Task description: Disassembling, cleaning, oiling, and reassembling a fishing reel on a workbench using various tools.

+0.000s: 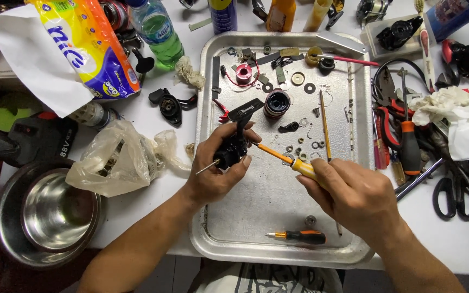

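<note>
Currently, mid-frame over the dented aluminium tray (213, 179): left hand (221, 171) is closed around a small black fishing-reel body (233, 147), thumb on the near side, fingers wrapped behind; a thin metal shaft sticks out of it toward lower left. Right hand (354, 192) is closed in a fist-like grip on a yellow-handled screwdriver (286, 160), its tip touching the reel body on the right side.

Judgement on doing this step well:
- Keep the driver shank in line with the screw axis; the handle now slants down to the right, so a slip looks possible if the tip is not seated squarely. Whether it is seated I cannot tell; the contact point is too small.
- Left hand should brace the reel body against turning; the grip looks firm enough.
- Work above the tray so any loose screw drops among the small washers and rings (299, 146) mid-tray, not onto the cluttered white surface (158, 190).

Nearby: dark round spool (277, 104) just above the reel body; short orange-and-black screwdriver (299, 236) at lower tray edge, apart from both hands; crumpled clear plastic bag (118, 160) left of the tray; steel bowl (55, 214) lower left; black scissors (454, 192) at right.
</note>
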